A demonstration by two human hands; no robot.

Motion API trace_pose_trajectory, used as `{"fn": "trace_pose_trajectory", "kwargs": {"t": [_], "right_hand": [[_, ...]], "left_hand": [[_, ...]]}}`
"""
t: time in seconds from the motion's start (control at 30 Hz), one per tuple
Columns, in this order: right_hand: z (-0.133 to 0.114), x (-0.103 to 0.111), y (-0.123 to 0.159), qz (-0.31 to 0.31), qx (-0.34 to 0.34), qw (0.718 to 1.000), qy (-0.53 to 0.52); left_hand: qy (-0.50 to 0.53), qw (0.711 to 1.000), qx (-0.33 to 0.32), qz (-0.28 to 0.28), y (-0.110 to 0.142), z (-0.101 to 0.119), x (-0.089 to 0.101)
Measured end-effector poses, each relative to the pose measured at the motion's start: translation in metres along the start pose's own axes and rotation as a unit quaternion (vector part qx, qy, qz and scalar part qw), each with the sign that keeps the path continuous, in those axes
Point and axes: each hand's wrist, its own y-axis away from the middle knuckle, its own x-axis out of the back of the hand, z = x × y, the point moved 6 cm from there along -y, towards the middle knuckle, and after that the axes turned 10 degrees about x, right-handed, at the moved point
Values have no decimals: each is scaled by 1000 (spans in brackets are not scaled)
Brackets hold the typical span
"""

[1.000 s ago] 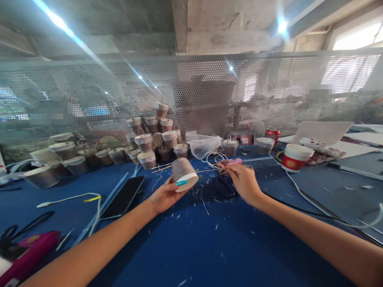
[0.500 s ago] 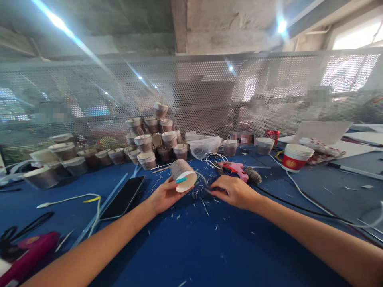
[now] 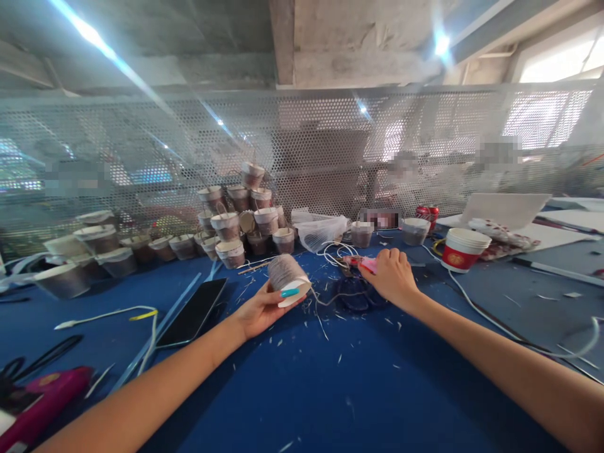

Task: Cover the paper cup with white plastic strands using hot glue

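My left hand is closed around a paper cup wrapped in grey yarn, tilted with its white mouth towards me and to the right. From the cup's rim a loose strand of grey yarn runs right across the table. My right hand has its fingers wrapped over a pink glue gun, which lies with its nozzle pointing left. Just below that hand, scissors with dark blue handles rest on the blue table, the yarn passing over them.
Yarn-wrapped cups are stacked at the back left. A black phone and a magenta tool lie at left. To the right stand white-and-red paper cups, with a cable nearby. Scraps litter the blue table.
My right hand has moved right and up from beside the cup onto the glue gun. Scissors now lie where that hand was near. The cup has turned slightly, its mouth showing less.
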Motion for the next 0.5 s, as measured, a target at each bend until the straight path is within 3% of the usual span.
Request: {"fn": "trace_pose_trajectory", "kwargs": {"t": [0.2,0.5], "right_hand": [[4,-8,-5,-105,-15,994,8],[9,-2,-1,-114,-69,991,-29]], "left_hand": [[-14,1000,-6,-25,5,2,-7],[4,1000,-1,-5,6,2,-3]]}}
